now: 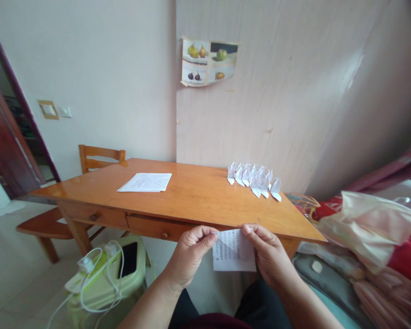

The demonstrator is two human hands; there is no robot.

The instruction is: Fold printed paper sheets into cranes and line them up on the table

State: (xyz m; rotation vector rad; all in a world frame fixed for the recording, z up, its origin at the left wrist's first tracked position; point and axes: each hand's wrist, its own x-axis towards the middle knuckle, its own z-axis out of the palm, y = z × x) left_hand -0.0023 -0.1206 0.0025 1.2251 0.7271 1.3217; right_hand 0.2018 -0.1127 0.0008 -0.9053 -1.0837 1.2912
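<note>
Lap: nearest to my camera I see the person's dark trousers (pixel 264 302), with the edge of a dark red garment (pixel 214 323) at the very bottom.
Left hand (pixel 191 253): thumb and forefinger are pressed together, and they have hold of the upper left corner of a printed paper (pixel 234 259).
Right hand (pixel 270 258): its fingers pinch the same paper at the upper right corner; I see no gap except the paper itself.
Printed paper: it is held up between both hands, above the lap and before the near edge of the table (pixel 192 194). One diagonal line crosses its upper part. I cannot tell whether its top edge touches the wood.
Folded paper pieces (pixel 276 188): these white, pointed pieces stand close together on the right part of the table, near the wall.
Stack of printed sheets (pixel 145 182): it lies flat on the left part, well apart from the folded pieces.
Pale green stool (pixel 132 283): at left, it carries a power strip (pixel 98 275) with white cables and a black phone (pixel 128 259).
Wooden chair (pixel 102 151): behind the table's left end.
Fruit pictures (pixel 208 62): attached on the wall.
</note>
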